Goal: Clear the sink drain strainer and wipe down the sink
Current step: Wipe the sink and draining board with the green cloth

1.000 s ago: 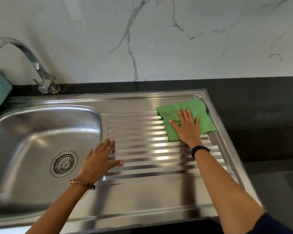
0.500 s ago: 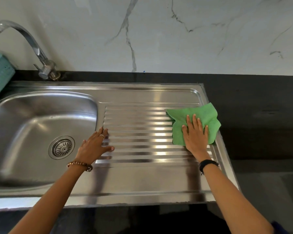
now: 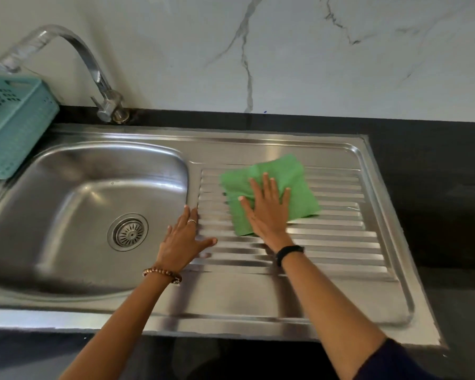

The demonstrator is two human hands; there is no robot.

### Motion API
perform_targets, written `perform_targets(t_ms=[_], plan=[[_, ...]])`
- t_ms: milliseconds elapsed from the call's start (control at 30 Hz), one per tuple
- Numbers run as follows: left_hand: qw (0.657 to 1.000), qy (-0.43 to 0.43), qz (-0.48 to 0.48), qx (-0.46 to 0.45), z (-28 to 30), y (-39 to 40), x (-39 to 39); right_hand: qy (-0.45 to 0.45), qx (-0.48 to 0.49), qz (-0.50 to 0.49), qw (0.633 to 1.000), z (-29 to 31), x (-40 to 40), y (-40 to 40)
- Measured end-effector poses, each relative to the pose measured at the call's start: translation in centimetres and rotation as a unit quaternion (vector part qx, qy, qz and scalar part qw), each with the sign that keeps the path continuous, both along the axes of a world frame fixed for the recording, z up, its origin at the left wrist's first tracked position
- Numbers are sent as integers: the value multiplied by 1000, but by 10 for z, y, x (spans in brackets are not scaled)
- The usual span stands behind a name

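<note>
The left hand [image 3: 183, 241] rests flat, fingers straight, at the basin edge. The right hand [image 3: 268, 212], also flat, presses the green cloth [image 3: 291, 174] on the draining ribs; unwiped ribs run toward 3 o'clock. The strainer [image 3: 128, 232] lies at 9 o'clock, nearer the left hand.

Square green cleaning cloth [image 3: 291, 182] — plain, unpatterned. Stainless-steel sink unit [image 3: 258, 297] — silver-grey, its drainboard ridged in parallel bands. Round steel drain strainer [image 3: 128, 232]: radial slots. Perforated teal plastic basket [image 3: 14, 124]. White marble-look wall panel [image 3: 340, 64], grey veining. Black stone desk [image 3: 436, 160].
</note>
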State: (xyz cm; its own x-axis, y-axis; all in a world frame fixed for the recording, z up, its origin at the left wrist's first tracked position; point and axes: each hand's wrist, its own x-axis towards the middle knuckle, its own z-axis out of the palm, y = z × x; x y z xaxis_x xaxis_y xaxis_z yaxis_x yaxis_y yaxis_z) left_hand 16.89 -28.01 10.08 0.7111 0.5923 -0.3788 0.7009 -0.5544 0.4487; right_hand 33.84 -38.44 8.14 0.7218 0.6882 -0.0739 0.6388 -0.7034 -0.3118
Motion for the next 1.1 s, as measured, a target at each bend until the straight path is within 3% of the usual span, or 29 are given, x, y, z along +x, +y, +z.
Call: perform_targets(t_ms=[200,333,500,1100], plan=[[999,0,6,46,2,5,-20,-4,-11,118,993,-1,-67,92],[997,27,-35,65,5,8,-36,-32,-9,157,987,-5,-72,89],[997,-8,-52,64,8,-2,-35,-44,-15,194,980,-7,-71,68],[968,28,-217,120,-8,-111,2,-33,-40,-3,999,-3,72,-123]])
